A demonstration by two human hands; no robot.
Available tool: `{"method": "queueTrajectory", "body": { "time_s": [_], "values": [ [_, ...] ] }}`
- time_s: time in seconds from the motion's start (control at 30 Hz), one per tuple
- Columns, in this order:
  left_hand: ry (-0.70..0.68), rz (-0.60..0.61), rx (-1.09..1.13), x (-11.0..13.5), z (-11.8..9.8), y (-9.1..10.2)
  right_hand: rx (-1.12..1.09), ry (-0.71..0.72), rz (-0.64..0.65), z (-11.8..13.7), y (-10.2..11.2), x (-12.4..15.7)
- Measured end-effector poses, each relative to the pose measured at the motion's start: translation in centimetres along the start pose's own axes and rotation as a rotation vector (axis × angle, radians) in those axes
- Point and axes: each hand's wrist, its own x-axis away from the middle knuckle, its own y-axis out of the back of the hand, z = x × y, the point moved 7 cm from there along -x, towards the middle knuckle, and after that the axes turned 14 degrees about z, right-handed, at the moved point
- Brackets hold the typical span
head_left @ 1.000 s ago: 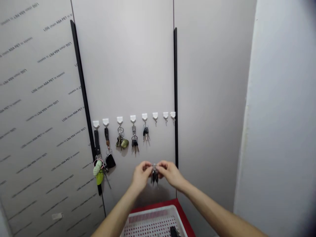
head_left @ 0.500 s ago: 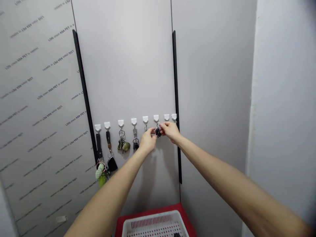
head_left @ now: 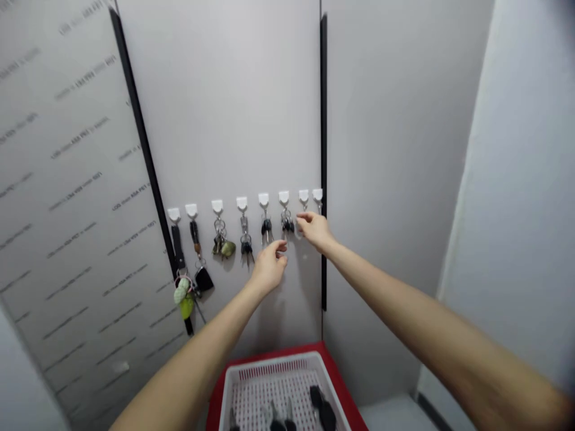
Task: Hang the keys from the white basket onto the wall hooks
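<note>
A row of white hooks (head_left: 241,203) is stuck on a grey cabinet door. A black key bunch (head_left: 286,222) hangs from the sixth hook (head_left: 283,197). My right hand (head_left: 314,229) is just right of that bunch, fingers loosely curled, holding nothing. My left hand (head_left: 269,264) is below and left of the bunch, fingers apart and empty. The five hooks to the left each carry keys, among them a bunch with a green fob (head_left: 183,298) at the far left. The two rightmost hooks (head_left: 310,195) are bare.
A white perforated basket (head_left: 277,389) sits on a red surface (head_left: 215,395) below, with several dark keys (head_left: 321,407) inside. A black vertical handle strip (head_left: 323,155) runs right of the hooks. A white wall (head_left: 516,179) closes in on the right.
Both hands raised the key bunch from basket height to the sixth hook and hung it there. They have now let go and drawn back, the left hand dropping lower.
</note>
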Motion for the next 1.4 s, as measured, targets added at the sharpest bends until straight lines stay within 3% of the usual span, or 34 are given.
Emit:
{"method": "queueTrajectory", "body": {
  "time_s": [0.1, 0.27, 0.33, 0.43, 0.53, 0.67, 0.93, 1.13, 1.23, 1.33, 1.4],
  "values": [
    [0.050, 0.087, 0.021, 3.4, 3.6, -2.8, 0.130, 0.016, 0.184, -2.5, -1.7, 4.3],
    [0.252, 0.333, -0.083, 11.7, 11.0, -8.8, 0.380, -0.055, 0.855, -9.1, -8.9, 17.6],
    [0.277, 0.433, -0.151, 14.8, 12.7, -10.7, 0.470, -0.053, 0.973, -11.1, -10.9, 22.2],
    [0.298, 0.557, -0.256, 17.7, 14.0, -12.7, 0.605, -0.013, 0.969, -12.4, -12.7, 25.5],
    [0.362, 0.585, -0.310, 18.6, 14.8, -13.3, 0.675, -0.078, 0.983, -13.1, -13.8, 26.2],
    [0.466, 0.571, -0.315, 18.4, 15.6, -13.1, 0.580, -0.176, 1.020, -13.5, -14.6, 26.3],
    [0.473, 0.703, -0.221, 19.1, 15.5, -12.7, 0.502, -0.235, 0.906, -13.7, -14.0, 26.0],
    [0.567, 0.486, 0.098, 18.3, 16.2, -12.2, 0.229, -0.311, 1.001, -14.6, -15.1, 26.9],
    [0.609, 0.350, 0.387, 17.2, 15.9, -11.5, -0.002, -0.361, 0.885, -14.1, -15.1, 26.1],
    [0.539, 0.246, 0.621, 15.2, 14.2, -9.9, -0.285, -0.293, 0.738, -11.8, -14.1, 23.7],
    [0.480, 0.238, 0.712, 13.5, 12.8, -8.8, -0.385, -0.243, 0.686, -10.0, -12.9, 21.7]
  ]
}}
